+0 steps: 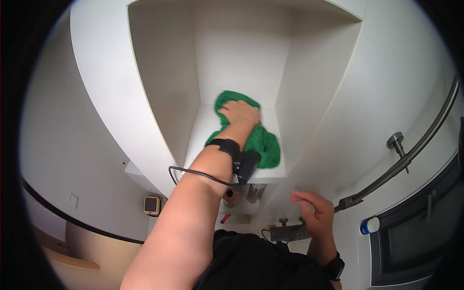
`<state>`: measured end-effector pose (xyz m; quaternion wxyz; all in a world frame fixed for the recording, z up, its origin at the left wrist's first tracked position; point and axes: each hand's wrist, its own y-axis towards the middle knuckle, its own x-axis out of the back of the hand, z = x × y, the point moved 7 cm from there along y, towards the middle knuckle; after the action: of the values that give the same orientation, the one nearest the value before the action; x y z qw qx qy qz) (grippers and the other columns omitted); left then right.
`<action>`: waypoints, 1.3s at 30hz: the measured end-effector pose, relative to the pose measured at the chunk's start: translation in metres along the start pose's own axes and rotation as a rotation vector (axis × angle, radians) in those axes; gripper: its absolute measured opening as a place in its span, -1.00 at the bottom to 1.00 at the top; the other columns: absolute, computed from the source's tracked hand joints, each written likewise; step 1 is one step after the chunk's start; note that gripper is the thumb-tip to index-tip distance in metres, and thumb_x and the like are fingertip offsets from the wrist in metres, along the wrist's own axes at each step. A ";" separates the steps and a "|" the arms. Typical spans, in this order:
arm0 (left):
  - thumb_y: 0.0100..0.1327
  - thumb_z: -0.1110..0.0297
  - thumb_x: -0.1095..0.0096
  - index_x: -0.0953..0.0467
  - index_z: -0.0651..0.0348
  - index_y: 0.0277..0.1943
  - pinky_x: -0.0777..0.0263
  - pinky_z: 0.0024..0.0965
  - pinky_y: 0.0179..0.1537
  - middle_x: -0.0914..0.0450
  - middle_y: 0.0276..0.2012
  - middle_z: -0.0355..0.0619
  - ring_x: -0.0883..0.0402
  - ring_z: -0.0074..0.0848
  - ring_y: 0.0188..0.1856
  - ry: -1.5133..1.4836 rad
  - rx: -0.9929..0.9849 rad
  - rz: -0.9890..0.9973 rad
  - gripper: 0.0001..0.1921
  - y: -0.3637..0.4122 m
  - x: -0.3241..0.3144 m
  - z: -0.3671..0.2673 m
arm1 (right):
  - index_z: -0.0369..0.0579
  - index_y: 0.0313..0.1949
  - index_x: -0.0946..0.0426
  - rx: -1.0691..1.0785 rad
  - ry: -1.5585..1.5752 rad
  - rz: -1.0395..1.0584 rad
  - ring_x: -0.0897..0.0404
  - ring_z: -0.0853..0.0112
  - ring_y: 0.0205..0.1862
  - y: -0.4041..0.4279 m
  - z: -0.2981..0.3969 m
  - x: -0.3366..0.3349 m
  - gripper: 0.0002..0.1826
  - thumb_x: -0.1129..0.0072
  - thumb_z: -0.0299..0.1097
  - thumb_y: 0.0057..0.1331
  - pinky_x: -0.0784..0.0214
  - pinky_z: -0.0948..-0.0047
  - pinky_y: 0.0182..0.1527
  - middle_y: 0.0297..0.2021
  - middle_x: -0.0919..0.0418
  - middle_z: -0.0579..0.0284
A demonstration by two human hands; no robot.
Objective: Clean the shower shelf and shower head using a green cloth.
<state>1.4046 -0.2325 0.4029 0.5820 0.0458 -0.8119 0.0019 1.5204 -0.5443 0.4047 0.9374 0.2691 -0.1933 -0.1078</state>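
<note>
Palm down, my left hand (240, 113) presses on a crumpled green cloth (266, 143), fingers bent over its far part. The cloth lies on the bottom board of a white open cabinet compartment (243, 50), near the back wall, and part of it spreads towards the front edge under my wrist. A black strap with a device and cable is around my left wrist. My right hand (319, 214) is in the air at the lower right, outside the compartment, with thumb and fingers apart and nothing held. Another black band circles my right wrist.
Below the compartment, a lower shelf holds a glass container (256, 193) and a brownish vessel (230, 197). A curved metal rail (417, 156) runs along the right, above a blue-and-white container (369, 226). A small cream-framed device (152, 206) is at lower left.
</note>
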 end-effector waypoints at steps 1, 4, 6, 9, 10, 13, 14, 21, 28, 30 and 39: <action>0.18 0.06 0.16 -0.27 0.20 0.22 0.12 0.06 0.21 -0.16 0.27 0.09 -0.10 -0.10 0.29 0.040 -0.103 0.032 -0.41 -0.010 -0.006 -0.021 | -0.24 -0.20 -0.53 0.014 -0.017 -0.007 -0.59 0.34 -0.26 0.003 0.002 0.001 -0.79 -0.05 -0.54 0.14 -0.37 0.45 -0.13 -0.33 -0.60 0.06; 0.21 0.14 0.14 -0.39 0.22 0.10 0.02 0.06 0.16 -0.27 0.18 0.05 -0.20 -0.20 0.23 -0.008 -0.492 0.132 -0.53 -0.024 -0.028 -0.073 | -0.25 -0.20 -0.53 0.016 -0.023 -0.031 -0.59 0.36 -0.25 0.007 0.004 0.001 -0.79 -0.03 -0.54 0.16 -0.37 0.45 -0.12 -0.32 -0.60 0.06; 0.20 0.15 0.09 -0.37 0.21 0.11 -0.06 0.03 0.12 -0.34 0.12 0.06 -0.27 -0.20 0.19 -0.017 -0.576 0.087 -0.54 -0.016 -0.028 -0.070 | -0.26 -0.20 -0.53 0.004 -0.015 -0.049 -0.58 0.37 -0.25 0.006 0.005 0.003 -0.80 -0.03 -0.55 0.16 -0.37 0.45 -0.12 -0.32 -0.61 0.06; 0.20 0.19 0.02 -0.31 0.17 0.15 -0.20 -0.01 0.04 -0.46 -0.01 0.07 -0.41 -0.19 0.07 -0.175 -0.707 0.101 -0.53 -0.002 -0.022 -0.054 | -0.26 -0.21 -0.53 -0.049 -0.006 -0.068 -0.59 0.38 -0.25 -0.001 0.004 0.008 -0.81 -0.02 -0.55 0.18 -0.37 0.46 -0.12 -0.31 -0.61 0.07; 0.20 0.20 -0.01 -0.27 0.15 0.18 -0.27 -0.03 -0.01 -0.52 -0.09 0.06 -0.48 -0.18 0.00 -0.321 -0.755 0.165 -0.51 0.002 -0.018 -0.056 | -0.26 -0.21 -0.53 -0.039 0.017 -0.093 -0.59 0.38 -0.25 -0.008 0.000 0.009 -0.81 -0.01 -0.56 0.18 -0.37 0.46 -0.12 -0.32 -0.61 0.07; 0.17 0.18 -0.07 -0.22 0.16 0.18 -0.26 0.00 -0.03 -0.57 -0.16 0.02 -0.52 -0.19 -0.04 -0.326 -0.597 -0.015 -0.47 -0.007 -0.009 -0.051 | -0.27 -0.21 -0.53 -0.080 0.019 -0.146 -0.59 0.39 -0.25 -0.020 -0.004 0.017 -0.82 0.01 -0.57 0.20 -0.38 0.46 -0.12 -0.32 -0.61 0.07; 0.17 0.18 -0.07 -0.22 0.16 0.18 -0.26 0.00 -0.03 -0.57 -0.16 0.02 -0.52 -0.19 -0.04 -0.328 -0.605 -0.015 -0.47 -0.012 -0.013 -0.051 | -0.27 -0.20 -0.52 -0.133 0.009 -0.154 -0.59 0.39 -0.25 -0.025 -0.007 0.019 -0.82 0.01 -0.57 0.21 -0.38 0.47 -0.12 -0.32 -0.61 0.07; 0.08 0.26 -0.10 -0.53 0.19 -0.07 -0.37 -0.18 -0.07 -0.59 -0.16 -0.05 -0.56 -0.23 -0.07 0.085 -0.749 0.040 -0.65 -0.011 -0.007 -0.073 | -0.30 -0.19 -0.51 -0.267 0.095 -0.255 -0.58 0.42 -0.24 -0.055 -0.017 0.024 -0.82 0.02 -0.55 0.25 -0.38 0.48 -0.12 -0.30 -0.60 0.08; -0.05 0.29 -0.10 -0.59 0.24 -0.21 -0.43 -0.25 -0.07 -0.59 -0.17 0.06 -0.56 -0.16 -0.09 -0.023 -0.738 0.205 -0.67 0.003 -0.006 -0.074 | -0.32 -0.19 -0.51 -0.311 0.099 -0.293 -0.58 0.39 -0.27 -0.072 -0.011 0.017 -0.80 0.07 -0.56 0.26 -0.38 0.47 -0.12 -0.31 -0.59 0.05; -0.05 0.28 -0.10 -0.59 0.23 -0.21 -0.42 -0.25 -0.07 -0.59 -0.16 0.06 -0.56 -0.16 -0.10 -0.040 -0.737 0.210 -0.67 0.001 -0.007 -0.071 | -0.33 -0.19 -0.51 -0.318 0.133 -0.307 -0.58 0.40 -0.27 -0.077 -0.014 0.014 -0.81 0.07 -0.56 0.26 -0.38 0.47 -0.12 -0.31 -0.59 0.05; -0.02 -0.16 -0.05 -0.51 0.21 0.00 -0.33 -0.22 0.04 -0.50 0.00 0.09 -0.46 -0.19 0.06 -0.090 -0.784 0.382 -0.34 -0.079 -0.010 -0.044 | -0.32 -0.20 -0.51 -0.305 0.200 -0.160 -0.58 0.45 -0.24 -0.058 -0.019 -0.013 -0.82 -0.01 -0.50 0.26 -0.40 0.51 -0.14 -0.29 -0.59 0.07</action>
<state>1.4551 -0.3076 0.4040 0.5086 -0.3296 -0.7697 -0.2007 1.5113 -0.5797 0.3542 0.9702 0.1476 -0.0588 -0.1828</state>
